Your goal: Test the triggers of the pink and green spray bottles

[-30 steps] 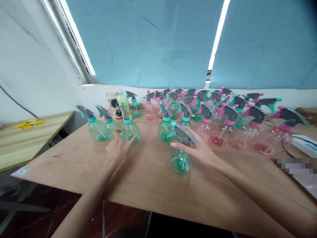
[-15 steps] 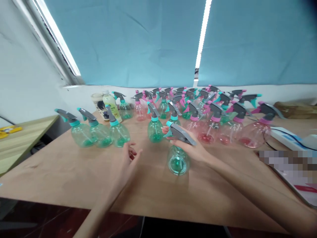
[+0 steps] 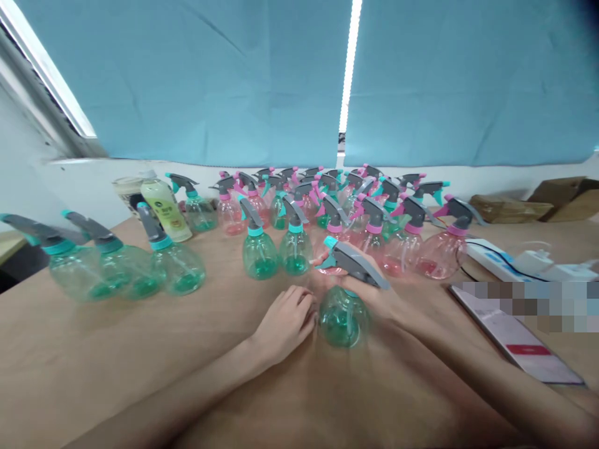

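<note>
A green spray bottle (image 3: 344,321) with a grey and turquoise trigger head (image 3: 353,265) stands tilted slightly on the table in front of me. My right hand (image 3: 374,293) is closed around its neck, just under the head, with some fingers hidden behind it. Close to the bottle's left side lies my left hand (image 3: 286,321), fingers curled together and holding nothing; whether its fingertips touch the bottle I cannot tell. Two green spray bottles (image 3: 261,259) stand just beyond it. Farther left are several more green spray bottles (image 3: 182,271).
Pink spray bottles (image 3: 440,252) and green ones crowd the back of the wooden table (image 3: 224,399). A pale green labelled bottle (image 3: 166,209) stands back left. To the right lie a power strip (image 3: 493,259), a flat phone-like device (image 3: 524,349) and brown packages (image 3: 510,209).
My left hand has moved right, up to the held bottle, and its fingers have curled in. My right hand keeps its hold on the spray bottle. The view has shifted right and closer.
</note>
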{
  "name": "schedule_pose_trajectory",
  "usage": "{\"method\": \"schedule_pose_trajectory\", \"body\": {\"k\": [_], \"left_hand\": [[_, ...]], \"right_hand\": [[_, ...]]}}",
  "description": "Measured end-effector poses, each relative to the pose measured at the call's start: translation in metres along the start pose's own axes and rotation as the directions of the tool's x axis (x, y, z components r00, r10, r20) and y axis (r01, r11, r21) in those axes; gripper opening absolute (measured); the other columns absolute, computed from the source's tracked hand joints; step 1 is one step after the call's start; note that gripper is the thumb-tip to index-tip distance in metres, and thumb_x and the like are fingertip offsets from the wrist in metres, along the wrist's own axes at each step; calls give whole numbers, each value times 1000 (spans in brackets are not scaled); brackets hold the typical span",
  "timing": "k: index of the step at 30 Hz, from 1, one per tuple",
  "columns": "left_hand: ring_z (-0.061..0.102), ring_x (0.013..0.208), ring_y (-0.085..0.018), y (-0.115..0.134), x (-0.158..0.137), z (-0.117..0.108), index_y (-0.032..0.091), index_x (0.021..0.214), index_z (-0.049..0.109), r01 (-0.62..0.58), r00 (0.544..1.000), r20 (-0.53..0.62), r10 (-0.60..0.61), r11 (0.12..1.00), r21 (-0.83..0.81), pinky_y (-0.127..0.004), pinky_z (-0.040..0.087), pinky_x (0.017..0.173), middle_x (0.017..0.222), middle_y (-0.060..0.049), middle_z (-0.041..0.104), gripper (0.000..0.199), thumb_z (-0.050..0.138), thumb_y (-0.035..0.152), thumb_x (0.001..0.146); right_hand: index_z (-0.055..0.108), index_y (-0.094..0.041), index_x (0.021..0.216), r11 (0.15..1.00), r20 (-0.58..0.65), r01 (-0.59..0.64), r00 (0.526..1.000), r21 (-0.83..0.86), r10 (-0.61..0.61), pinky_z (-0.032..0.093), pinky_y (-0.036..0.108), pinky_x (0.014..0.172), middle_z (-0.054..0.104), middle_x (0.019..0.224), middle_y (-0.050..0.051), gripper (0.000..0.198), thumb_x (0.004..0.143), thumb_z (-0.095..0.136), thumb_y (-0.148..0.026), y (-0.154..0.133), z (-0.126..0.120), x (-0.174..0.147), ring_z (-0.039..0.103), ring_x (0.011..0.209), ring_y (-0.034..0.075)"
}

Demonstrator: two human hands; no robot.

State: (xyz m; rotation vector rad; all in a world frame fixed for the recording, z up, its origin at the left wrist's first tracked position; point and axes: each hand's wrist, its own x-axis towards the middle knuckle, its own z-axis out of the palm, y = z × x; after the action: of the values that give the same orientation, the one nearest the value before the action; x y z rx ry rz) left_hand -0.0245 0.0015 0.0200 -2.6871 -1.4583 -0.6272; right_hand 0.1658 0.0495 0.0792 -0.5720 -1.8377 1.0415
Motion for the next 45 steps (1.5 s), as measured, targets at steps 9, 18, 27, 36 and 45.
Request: {"method": "schedule_pose_trajectory", "body": {"k": [9, 18, 27, 36, 45], "left_hand": [[59, 107, -24, -12, -1, 11, 18, 103, 57, -35, 999, 22, 36, 999, -4, -40, 50, 93, 112, -9, 62, 14, 51, 14, 92], [60, 109, -26, -13, -3, 13, 17, 108, 57, -36, 999, -9, 36, 999, 24, -41, 52, 92, 114, -11, 63, 17, 46, 15, 95], [59, 113, -28, -10, -3, 13, 12, 114, 59, 11, 1000, -16, -10, 998, 60, -42, 51, 94, 119, -14, 63, 24, 51, 15, 92], [56, 117, -30, -8, -4, 13, 9, 118, 59, 26, 1000, 3, -27, 998, 57, -44, 49, 97, 122, -17, 62, 27, 53, 16, 92], [57, 118, -29, -9, -5, 13, 12, 119, 58, 18, 1000, -5, -18, 999, 49, -44, 50, 96, 123, -15, 62, 27, 51, 18, 93]], "right_hand": [[62, -27, 82, 999, -141, 0, 990, -48, -7, 46, 28, 63, 58, 73, -2, 14, 86, 61, -40, 7, 0, 0, 55, 67, 16], [60, -24, 75, 993, -127, -11, 992, -118, -5, 46, 30, 64, 58, 69, -2, 21, 88, 58, -41, 6, 0, 5, 57, 65, 16], [63, -27, 97, 998, -41, -56, 998, 31, 57, 51, 33, 74, 69, 95, 1, 11, 88, 61, -32, 3, 2, 12, 64, 76, 17], [62, -26, 106, 994, -44, -65, 997, 92, 69, 51, 36, 88, 70, 111, 2, 19, 88, 62, -27, 10, 2, 9, 66, 101, 20], [64, -26, 104, 994, -56, -74, 995, 78, 78, 54, 38, 84, 72, 106, 4, 19, 85, 63, -29, 5, 3, 11, 68, 98, 21]]}}
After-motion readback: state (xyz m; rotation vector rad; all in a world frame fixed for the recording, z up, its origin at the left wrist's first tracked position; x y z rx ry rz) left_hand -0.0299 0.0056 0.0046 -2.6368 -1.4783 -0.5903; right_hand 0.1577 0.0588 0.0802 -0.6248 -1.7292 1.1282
